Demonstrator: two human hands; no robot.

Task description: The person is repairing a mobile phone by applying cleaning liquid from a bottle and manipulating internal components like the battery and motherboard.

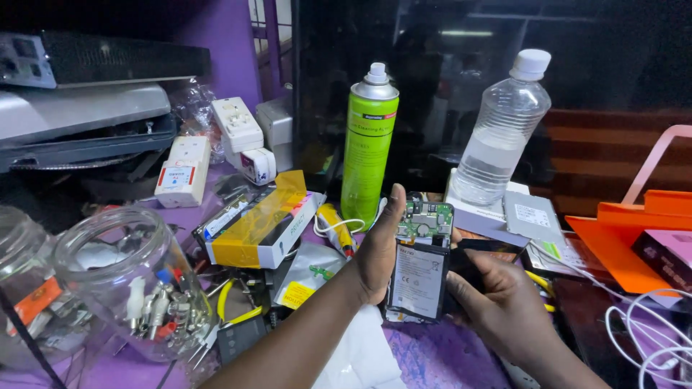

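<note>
An opened smartphone [420, 265] with its back cover off stands upright in front of me, showing a green circuit board at the top and a black battery with a white label below. My left hand [378, 248] grips its left edge, thumb raised along the side. My right hand [497, 295] holds the right edge and underside, with a dark flat piece [484, 246] beside the phone, perhaps its back cover.
A green spray can [369, 148] and a clear plastic bottle [503, 133] stand behind the phone. A glass jar of small parts [133, 281] sits at left, boxes [259, 227] and yellow-handled pliers [234, 306] in the middle, an orange tray [627, 234] and white cables [649, 331] at right.
</note>
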